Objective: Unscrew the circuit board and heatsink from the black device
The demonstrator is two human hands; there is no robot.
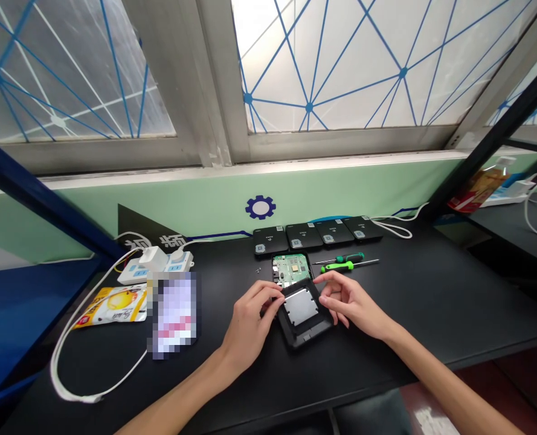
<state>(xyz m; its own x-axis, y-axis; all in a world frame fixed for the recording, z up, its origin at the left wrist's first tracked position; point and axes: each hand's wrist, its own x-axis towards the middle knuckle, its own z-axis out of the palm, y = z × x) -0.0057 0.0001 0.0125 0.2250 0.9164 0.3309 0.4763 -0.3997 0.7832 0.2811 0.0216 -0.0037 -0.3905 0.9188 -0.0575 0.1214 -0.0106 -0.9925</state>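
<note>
My left hand pinches the left edge of a black plastic cover with a silver metal plate in its middle. At the cover's right edge, my right hand holds it between thumb and fingers. The cover is tilted. Just behind it lies a black case with a green circuit board, its near part hidden by the cover. Two green-handled screwdrivers, one dark and one bright, lie right of the board. A few tiny screws lie to its left.
Several black boxes line the back of the black table. On the left are a white power strip, a snack packet, a blurred-out object and a looping white cable. A bottle stands at the far right.
</note>
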